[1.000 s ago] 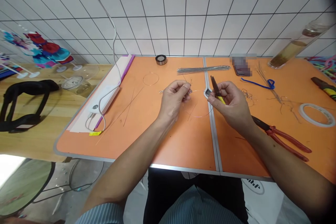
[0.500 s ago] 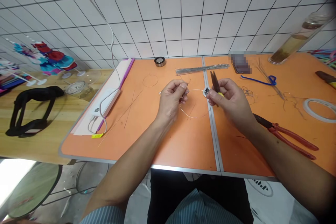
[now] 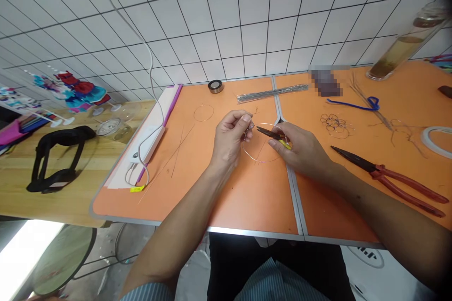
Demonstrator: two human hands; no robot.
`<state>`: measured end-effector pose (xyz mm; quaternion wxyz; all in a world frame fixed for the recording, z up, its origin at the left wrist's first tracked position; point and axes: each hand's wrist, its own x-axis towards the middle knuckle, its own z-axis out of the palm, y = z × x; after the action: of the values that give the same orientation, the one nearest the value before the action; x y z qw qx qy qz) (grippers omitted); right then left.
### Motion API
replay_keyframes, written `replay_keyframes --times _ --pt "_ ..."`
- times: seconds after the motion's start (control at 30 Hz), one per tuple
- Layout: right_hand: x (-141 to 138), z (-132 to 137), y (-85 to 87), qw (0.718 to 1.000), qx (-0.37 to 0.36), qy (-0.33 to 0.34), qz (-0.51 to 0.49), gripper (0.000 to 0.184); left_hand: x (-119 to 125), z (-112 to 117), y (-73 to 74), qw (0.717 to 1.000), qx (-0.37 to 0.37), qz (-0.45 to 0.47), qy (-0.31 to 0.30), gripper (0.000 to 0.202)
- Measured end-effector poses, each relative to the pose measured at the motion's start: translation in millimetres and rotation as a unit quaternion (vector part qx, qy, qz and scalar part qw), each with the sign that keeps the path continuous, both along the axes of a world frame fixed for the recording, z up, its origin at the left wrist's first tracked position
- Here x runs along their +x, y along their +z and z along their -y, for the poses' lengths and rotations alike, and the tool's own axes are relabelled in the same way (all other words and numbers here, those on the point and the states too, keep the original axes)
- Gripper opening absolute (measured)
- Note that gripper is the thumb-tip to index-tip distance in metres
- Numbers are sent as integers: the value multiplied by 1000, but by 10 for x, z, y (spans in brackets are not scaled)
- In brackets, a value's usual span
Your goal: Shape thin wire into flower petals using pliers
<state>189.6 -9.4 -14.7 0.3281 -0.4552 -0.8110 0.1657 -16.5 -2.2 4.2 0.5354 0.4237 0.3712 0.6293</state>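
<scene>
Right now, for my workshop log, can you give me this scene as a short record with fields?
left hand: pinches a thin wire ring at its upper left edge
right hand: grips small pliers with yellow handles, tips pointing at the left hand's fingers
table: orange, two panels with a metal seam
beside right arm: red pliers, lying flat
far edge: bundle of straight wires, black tape roll
right side: blue cord, wire loops, jar
</scene>
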Motion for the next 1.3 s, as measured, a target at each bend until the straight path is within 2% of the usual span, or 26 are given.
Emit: replay_keyframes --times 0.1,0.23,0.47,1.03,1.3 --pt "10 5 2 998 54 1 27 5 6 11 10 1000 10 -24 4 24" --pt "-12 23 -30 996 87 -9 27 6 9 33 6 999 26 -33 11 22" --pt "-48 33 -76 991 134 -25 7 7 38 59 -11 1000 25 9 16 20" --pt "-80 20 -126 974 218 -41 39 9 148 84 -36 999 -5 31 24 36" --pt "-86 25 -134 968 242 -45 51 13 149 87 -51 999 -9 44 17 33"
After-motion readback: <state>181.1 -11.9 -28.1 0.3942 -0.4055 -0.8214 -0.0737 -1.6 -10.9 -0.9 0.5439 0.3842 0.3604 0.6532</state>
